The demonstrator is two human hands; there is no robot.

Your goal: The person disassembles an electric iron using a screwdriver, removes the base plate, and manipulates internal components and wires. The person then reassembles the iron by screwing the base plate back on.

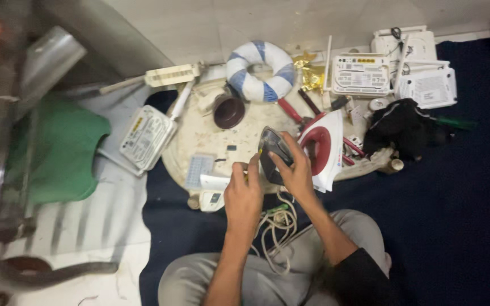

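1. Clothes iron (319, 148), white and red, lies tipped on its side at the near edge of the round tray (199, 136), metal soleplate facing the person.
2. Right hand (296, 170) lies over the soleplate, fingers curled around its rim, steadying the iron.
3. Left hand (244, 195) sits just beside the soleplate's left edge, fingers pinched together; whether it holds a tool can't be made out.
4. Iron's cord (276, 224) loops over the person's lap below both hands.
5. On the tray: dark bowl (229, 111), blue-and-white ring (260, 71), red-handled tool (290, 110).
6. White router boxes (395, 73) sit well apart, top right.
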